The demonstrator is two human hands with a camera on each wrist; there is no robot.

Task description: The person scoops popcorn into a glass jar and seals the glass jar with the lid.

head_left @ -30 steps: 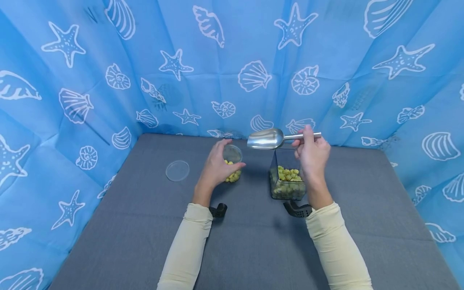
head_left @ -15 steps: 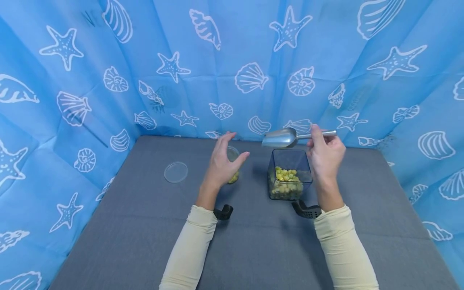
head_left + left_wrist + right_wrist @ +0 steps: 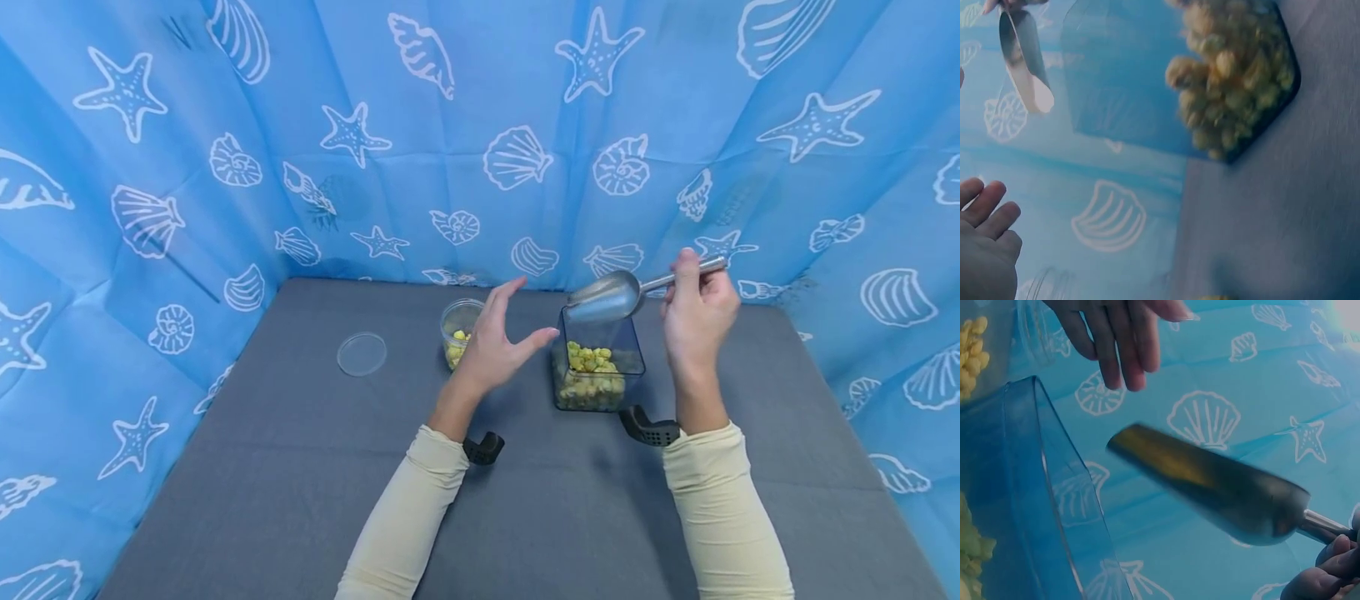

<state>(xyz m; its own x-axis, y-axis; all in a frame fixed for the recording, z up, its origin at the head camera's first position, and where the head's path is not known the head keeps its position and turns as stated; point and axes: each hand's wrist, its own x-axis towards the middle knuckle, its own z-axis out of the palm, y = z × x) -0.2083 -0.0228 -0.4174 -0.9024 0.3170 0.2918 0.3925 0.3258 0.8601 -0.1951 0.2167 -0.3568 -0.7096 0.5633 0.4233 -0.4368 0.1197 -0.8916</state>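
Shiny silver metal scoop (image 3: 606,297), trough-shaped

Contents of the head view, by number. Containers: one clear round jar (image 3: 459,315); at its 3 o'clock, one clear, smoke-tinted square box (image 3: 618,339). Lids: one clear round lid (image 3: 362,355), at the jar's 9 o'clock. Scoops: one silver metal scoop (image 3: 603,298), at the box's 12 o'clock. Hands: one bare left hand (image 3: 491,350), one bare right hand (image 3: 697,321). Sleeves: two cream fabric sleeves (image 3: 408,517). Yellow lumpy pieces (image 3: 591,387): many, uncountable.
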